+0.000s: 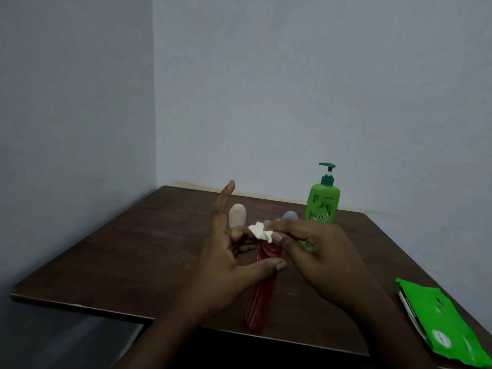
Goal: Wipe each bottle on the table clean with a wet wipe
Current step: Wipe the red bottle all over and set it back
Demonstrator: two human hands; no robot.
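Note:
A red ribbed bottle stands near the table's front edge. My left hand holds it near the top between thumb and curled fingers, with the index finger pointing up. My right hand pinches a crumpled white wet wipe against the bottle's top. Behind my hands stand a beige bottle, a grey-capped bottle mostly hidden by my right hand, and a green pump bottle.
A green wet-wipe pack lies at the table's right front corner. The dark wooden table sits in a corner, with walls close on the left and behind. Its front edge is just below the red bottle.

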